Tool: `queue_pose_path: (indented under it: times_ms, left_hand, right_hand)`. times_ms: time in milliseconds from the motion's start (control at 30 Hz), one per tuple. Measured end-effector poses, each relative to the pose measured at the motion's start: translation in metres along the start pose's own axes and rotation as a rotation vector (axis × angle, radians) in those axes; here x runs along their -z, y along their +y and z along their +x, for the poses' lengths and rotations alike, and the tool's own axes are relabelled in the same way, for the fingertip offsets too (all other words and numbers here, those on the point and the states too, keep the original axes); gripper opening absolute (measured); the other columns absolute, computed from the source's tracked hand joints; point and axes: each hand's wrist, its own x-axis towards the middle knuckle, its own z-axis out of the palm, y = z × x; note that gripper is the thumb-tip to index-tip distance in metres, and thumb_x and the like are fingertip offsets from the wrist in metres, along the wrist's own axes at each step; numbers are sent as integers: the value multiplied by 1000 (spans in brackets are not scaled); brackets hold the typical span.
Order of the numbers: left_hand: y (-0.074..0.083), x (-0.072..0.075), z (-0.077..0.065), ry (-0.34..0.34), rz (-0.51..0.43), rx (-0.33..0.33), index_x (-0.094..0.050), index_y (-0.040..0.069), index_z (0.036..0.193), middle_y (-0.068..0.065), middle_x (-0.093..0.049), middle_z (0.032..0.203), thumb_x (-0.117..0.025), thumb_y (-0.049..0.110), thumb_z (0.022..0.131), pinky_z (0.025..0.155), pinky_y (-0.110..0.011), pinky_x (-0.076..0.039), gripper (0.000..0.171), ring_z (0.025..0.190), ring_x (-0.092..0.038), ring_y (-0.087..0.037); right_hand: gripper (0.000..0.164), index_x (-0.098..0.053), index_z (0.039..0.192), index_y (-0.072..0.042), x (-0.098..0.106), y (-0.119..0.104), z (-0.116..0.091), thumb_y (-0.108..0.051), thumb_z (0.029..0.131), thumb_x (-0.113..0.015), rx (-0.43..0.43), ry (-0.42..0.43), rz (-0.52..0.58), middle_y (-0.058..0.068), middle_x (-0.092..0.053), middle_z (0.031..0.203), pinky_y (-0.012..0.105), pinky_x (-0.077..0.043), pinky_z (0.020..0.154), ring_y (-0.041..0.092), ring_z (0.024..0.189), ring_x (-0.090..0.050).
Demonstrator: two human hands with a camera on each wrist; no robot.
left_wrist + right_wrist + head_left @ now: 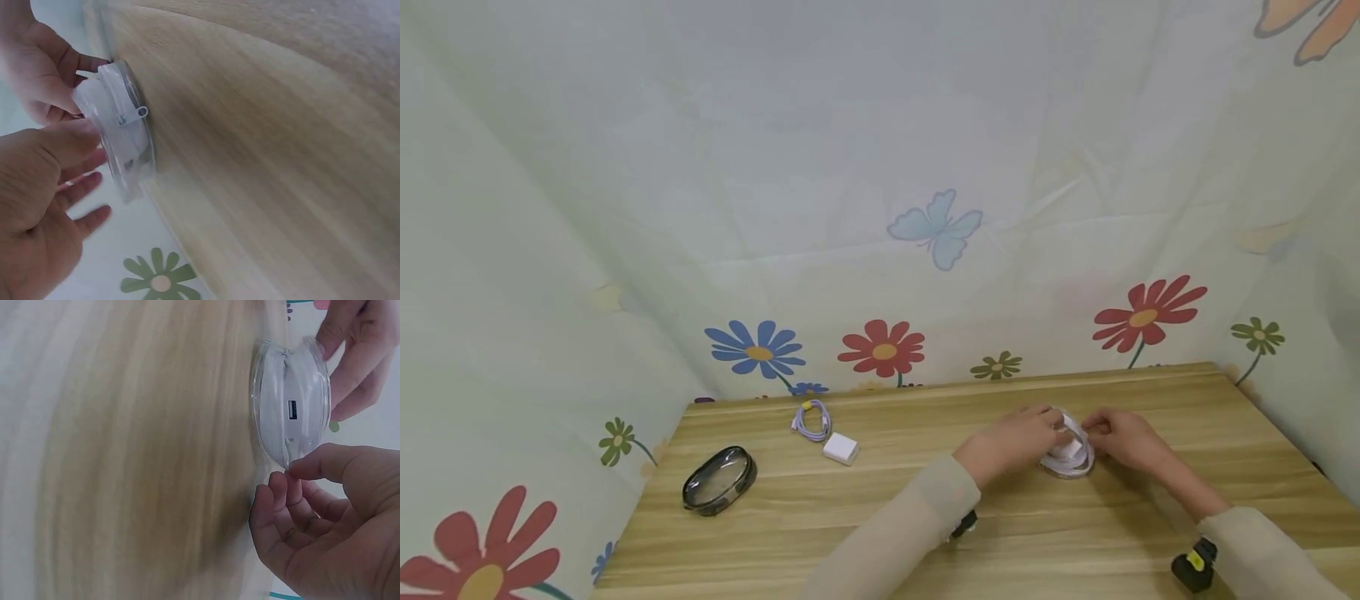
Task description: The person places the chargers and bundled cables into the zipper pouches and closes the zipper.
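A round clear zip pouch [1070,460] with a white zipper band sits on the right part of the table between both hands. In the right wrist view its zip side gapes, and a white block with a USB port [292,410] shows inside. My left hand [1018,442] holds the pouch from the left, thumb [75,139] against its upper face. With thumb and fingertips, my right hand [334,515] pinches the pouch's edge at one end of the zipper. The zipper pull [133,115] hangs on the side facing the left wrist camera.
On the wooden table [925,425], a white charger block [841,448] lies beside a coiled lilac cable [812,422] with a yellow tie. Further left lies an oval black-rimmed clear case [720,481]. A flower-printed curtain [820,275] hangs behind the table and along its sides.
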Motion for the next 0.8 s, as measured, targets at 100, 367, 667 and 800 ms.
queue_pose_path:
  times_ms: [100,367,667,800]
  left_hand:
    - [-5,-1,0,78,-27,-88,-57,29,145,8,-51,149,-59,18,104,118,-19,-28,42,142,-40,-9]
    - [-17,-3,-1,84,-183,-251,-55,24,148,7,-47,154,-56,19,105,116,-10,-19,43,144,-37,-5]
    - [-23,-15,1,0,-159,-217,-37,32,158,12,-32,163,-54,20,106,120,-16,-16,56,149,-27,-6]
    - [-27,-21,0,28,-160,-228,-36,32,159,10,-31,165,-45,16,110,119,-17,-22,52,149,-30,-6]
  right_hand:
    - [22,-63,109,13,2,0,2,-3,95,-62,17,16,-11,12,-64,87,27,-52,56,18,71,-59]
    - [19,-65,107,10,6,1,8,-4,95,-64,58,20,-34,11,-68,87,26,-50,57,17,74,-59]
    - [19,-68,110,12,6,2,9,0,96,-64,103,-4,-60,18,-72,96,27,-53,61,21,82,-63]
    - [21,-69,112,11,5,2,9,-1,95,-64,161,-2,-85,21,-72,100,26,-52,62,24,85,-64]
